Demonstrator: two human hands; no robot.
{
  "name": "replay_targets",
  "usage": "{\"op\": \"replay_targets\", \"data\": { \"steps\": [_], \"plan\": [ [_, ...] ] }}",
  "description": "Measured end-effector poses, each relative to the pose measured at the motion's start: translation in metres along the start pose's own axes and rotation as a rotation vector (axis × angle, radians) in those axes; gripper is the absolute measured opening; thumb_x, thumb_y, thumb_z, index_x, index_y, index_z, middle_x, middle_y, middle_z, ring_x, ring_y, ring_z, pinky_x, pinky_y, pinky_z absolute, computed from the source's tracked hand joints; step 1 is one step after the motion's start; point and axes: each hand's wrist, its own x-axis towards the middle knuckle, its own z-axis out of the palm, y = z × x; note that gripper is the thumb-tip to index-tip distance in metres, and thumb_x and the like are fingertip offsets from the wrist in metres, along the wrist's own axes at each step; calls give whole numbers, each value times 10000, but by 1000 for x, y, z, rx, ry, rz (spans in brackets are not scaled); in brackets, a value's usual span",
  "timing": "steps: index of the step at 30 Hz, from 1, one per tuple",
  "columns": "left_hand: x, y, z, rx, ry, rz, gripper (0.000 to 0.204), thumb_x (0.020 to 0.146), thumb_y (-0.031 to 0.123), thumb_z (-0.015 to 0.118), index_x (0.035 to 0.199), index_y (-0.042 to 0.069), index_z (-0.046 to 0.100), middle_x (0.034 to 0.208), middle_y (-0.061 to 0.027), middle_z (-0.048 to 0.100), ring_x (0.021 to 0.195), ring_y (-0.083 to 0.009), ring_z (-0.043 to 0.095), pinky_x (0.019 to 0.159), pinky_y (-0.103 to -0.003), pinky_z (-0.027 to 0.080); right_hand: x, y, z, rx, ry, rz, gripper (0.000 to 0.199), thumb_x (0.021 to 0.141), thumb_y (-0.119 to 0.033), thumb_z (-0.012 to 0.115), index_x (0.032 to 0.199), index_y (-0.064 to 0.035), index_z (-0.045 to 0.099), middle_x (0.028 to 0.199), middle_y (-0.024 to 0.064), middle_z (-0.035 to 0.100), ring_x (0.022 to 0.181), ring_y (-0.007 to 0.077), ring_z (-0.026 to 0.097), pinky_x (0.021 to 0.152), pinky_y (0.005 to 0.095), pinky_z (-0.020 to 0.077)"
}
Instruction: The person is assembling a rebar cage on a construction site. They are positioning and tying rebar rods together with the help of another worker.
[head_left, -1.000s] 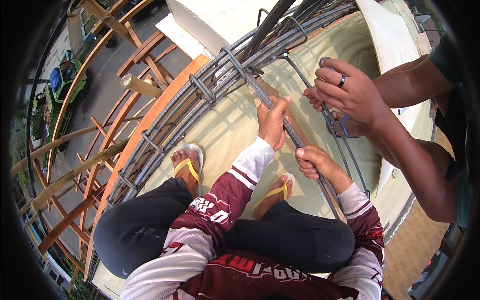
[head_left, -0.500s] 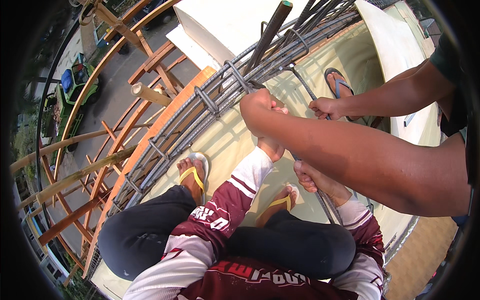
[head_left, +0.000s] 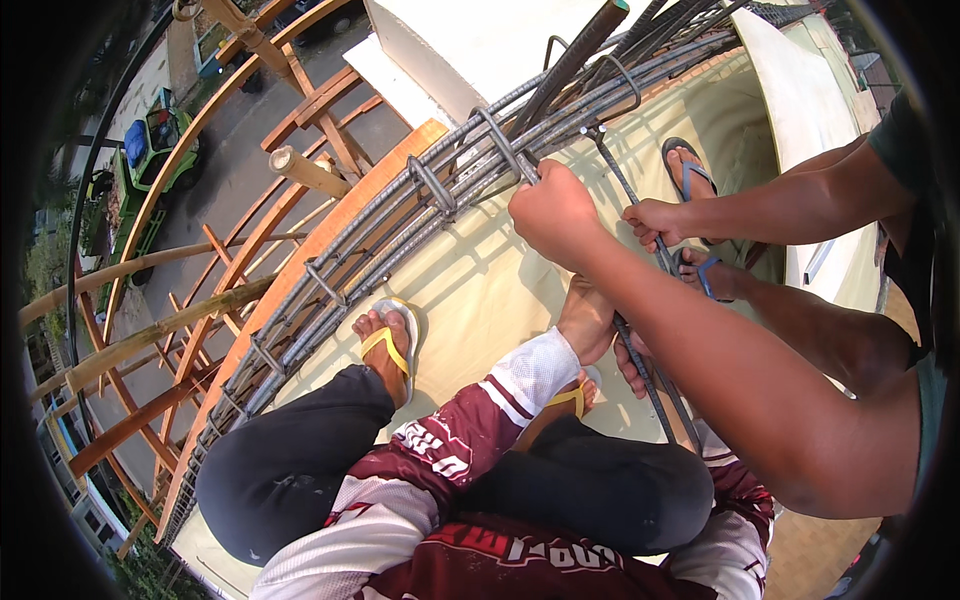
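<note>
A pair of dark, ribbed steel bars [head_left: 657, 395] slants up from near my right knee over the pale sheet. Lower down, my right hand [head_left: 632, 364] is closed round the bars, partly covered by a co-worker's forearm. My left hand [head_left: 586, 318] reaches in beside them; its fingers are hidden behind that same forearm. One hand of the co-worker [head_left: 556, 213] grips a bent steel tie on the long rebar cage [head_left: 440, 195]. Higher on the slanting bars is the co-worker's other hand [head_left: 655, 222], closed round them.
An orange-brown board [head_left: 300, 258] edges the cage. Beyond it, timber and bamboo poles [head_left: 170, 330] stand over a drop to a road with a green truck [head_left: 150, 190]. My sandalled foot [head_left: 388, 350] rests on the pale sheet [head_left: 470, 300]. A white panel [head_left: 800, 90] curves at upper right.
My left hand has moved right, away from beside the co-worker's hand at the cage, toward the slanting bars. The co-worker's near elbow has dropped, and the view has shifted slightly.
</note>
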Motion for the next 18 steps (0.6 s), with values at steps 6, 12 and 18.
{"op": "replay_targets", "data": {
  "steps": [6, 12, 18],
  "plan": [
    [2, -2, 20, -100, 284, -37, 257, 961, 174, 513, 740, 44, 490, 578, -46, 431, 471, -179, 463, 500, -383, 472, -65, 12, 20, -260, 121, 67, 349, 975, -330, 645, 1038, 11, 608, 714, 60, 607, 615, 126, 627, 589, 268, 516],
    [2, -6, 10, -15, 318, 1, 265, 997, 260, 519, 826, 58, 522, 594, -18, 420, 465, -148, 435, 478, -343, 450, -52, 15, 27, -605, 318, 221, 262, 990, -253, 609, 912, -3, 620, 639, 46, 589, 609, 114, 601, 564, 306, 484],
    [-1, -24, 6, 129, 507, 119, 155, 894, 53, 611, 754, 52, 545, 592, -21, 483, 407, -138, 443, 395, -308, 403, -41, 31, 46, -943, 503, -125, 277, 986, -212, 573, 867, 38, 573, 701, 176, 667, 657, 325, 675, 598, 441, 489]
  ]
}}
